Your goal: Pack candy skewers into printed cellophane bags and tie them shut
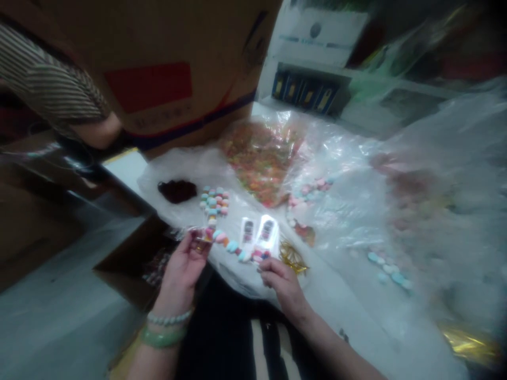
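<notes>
My left hand (182, 269), with a pale beaded bracelet and a green bangle on the wrist, pinches a small shiny piece (199, 236) at its fingertips. That piece lies at one end of a curved row of pastel candies (232, 249). My right hand (282, 283) rests at the row's other end, its curled fingertips touching or almost touching the last candies. Between the hands lie two small white labelled cards (258, 233), glaring in the light. Just above my left hand stands a cluster of pastel candies (214, 200).
Clear plastic sheeting (340, 211) holds a bag of mixed candies, a dark brown clump, gold tinsel and more pastel candies. A co-worker's striped sleeve and a large cardboard box loom top left. An open carton sits below left.
</notes>
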Demonstrator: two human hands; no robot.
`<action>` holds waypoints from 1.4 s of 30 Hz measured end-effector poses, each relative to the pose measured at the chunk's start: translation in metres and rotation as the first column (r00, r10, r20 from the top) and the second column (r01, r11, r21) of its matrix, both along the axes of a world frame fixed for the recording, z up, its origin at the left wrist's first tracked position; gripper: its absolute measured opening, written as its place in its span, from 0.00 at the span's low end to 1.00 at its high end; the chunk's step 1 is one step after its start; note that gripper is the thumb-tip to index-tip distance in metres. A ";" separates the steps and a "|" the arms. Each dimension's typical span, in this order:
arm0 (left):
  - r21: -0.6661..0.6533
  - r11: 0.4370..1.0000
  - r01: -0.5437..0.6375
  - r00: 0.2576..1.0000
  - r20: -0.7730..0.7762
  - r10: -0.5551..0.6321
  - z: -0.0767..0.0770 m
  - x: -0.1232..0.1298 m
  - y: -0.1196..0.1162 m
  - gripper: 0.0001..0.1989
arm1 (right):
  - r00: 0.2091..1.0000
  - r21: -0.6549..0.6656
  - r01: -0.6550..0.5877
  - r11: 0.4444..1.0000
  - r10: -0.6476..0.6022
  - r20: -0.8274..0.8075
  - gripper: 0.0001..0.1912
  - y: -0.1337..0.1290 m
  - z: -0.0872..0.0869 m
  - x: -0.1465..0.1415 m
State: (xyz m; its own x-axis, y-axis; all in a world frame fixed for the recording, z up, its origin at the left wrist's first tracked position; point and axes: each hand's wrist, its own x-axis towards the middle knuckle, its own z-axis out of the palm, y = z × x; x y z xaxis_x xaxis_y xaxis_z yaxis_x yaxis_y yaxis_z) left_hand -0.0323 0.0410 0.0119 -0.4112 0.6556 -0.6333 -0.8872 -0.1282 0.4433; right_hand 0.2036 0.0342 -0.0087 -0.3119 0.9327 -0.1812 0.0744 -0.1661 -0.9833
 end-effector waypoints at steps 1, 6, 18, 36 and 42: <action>-0.003 1.000 0.001 1.000 -0.013 -0.001 0.002 0.003 0.000 0.17 | 1.000 0.050 -0.001 0.999 0.000 0.024 0.05 0.000 -0.001 0.004; -0.025 0.998 0.057 0.993 -0.099 -0.059 0.008 0.017 0.003 0.14 | 0.974 0.557 -0.058 0.829 -0.075 0.212 0.08 -0.003 -0.004 0.023; -0.057 0.987 0.147 0.960 -0.230 -0.156 0.011 0.030 0.007 0.12 | 0.945 0.708 -0.090 0.700 -0.164 0.282 0.10 -0.010 -0.011 0.038; -0.169 0.983 0.069 0.960 -0.258 -0.111 -0.009 0.023 0.011 0.11 | 0.902 0.723 -0.116 0.681 -0.233 0.365 0.11 -0.014 -0.019 0.031; -0.180 0.964 0.197 0.966 -0.134 -0.223 -0.008 0.018 0.009 0.13 | 0.962 0.465 -0.058 0.883 -0.075 0.263 0.08 -0.008 -0.021 0.032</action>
